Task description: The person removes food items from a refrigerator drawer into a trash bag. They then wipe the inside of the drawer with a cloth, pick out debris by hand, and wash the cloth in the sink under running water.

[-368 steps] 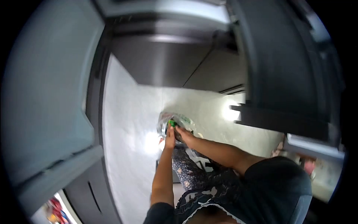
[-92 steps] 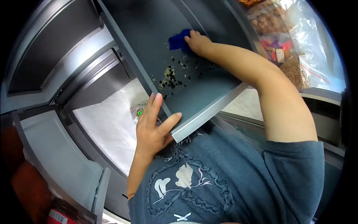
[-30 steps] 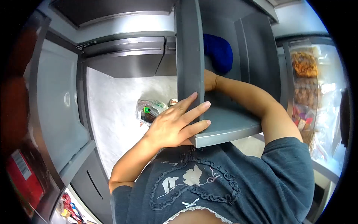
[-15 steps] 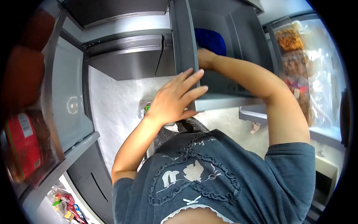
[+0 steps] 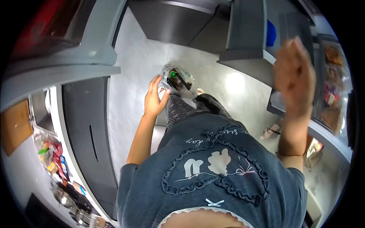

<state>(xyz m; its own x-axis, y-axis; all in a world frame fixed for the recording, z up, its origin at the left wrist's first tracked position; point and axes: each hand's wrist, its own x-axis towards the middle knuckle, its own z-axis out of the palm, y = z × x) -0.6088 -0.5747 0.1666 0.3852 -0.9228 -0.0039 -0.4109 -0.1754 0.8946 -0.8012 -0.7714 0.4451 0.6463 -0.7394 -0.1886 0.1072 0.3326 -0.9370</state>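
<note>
My left hand point(image 5: 154, 99) has its fingers apart, close to the left side of a clear plastic bag point(image 5: 178, 80) on the floor; whether it touches the bag is unclear. Dark items and a bright green label show inside the bag. My right hand point(image 5: 295, 74) is raised, blurred by motion, in front of the pulled-out grey drawer point(image 5: 249, 28). Its palm is partly turned up, and anything small in it cannot be made out. A blue cloth point(image 5: 270, 33) lies in the drawer, partly hidden by the drawer wall.
Packaged food point(image 5: 331, 95) fills the door shelf on the right. An open fridge door point(image 5: 85, 49) stands at upper left. Colourful packets point(image 5: 55, 155) and metal pots point(image 5: 64, 197) are at lower left. A sandal point(image 5: 270, 131) lies on the floor at right.
Both hands have left the drawer. The left moved down beside the plastic bag, the right came out and up. The blue cloth stays in the drawer. The view has turned, showing the drawer farther right.
</note>
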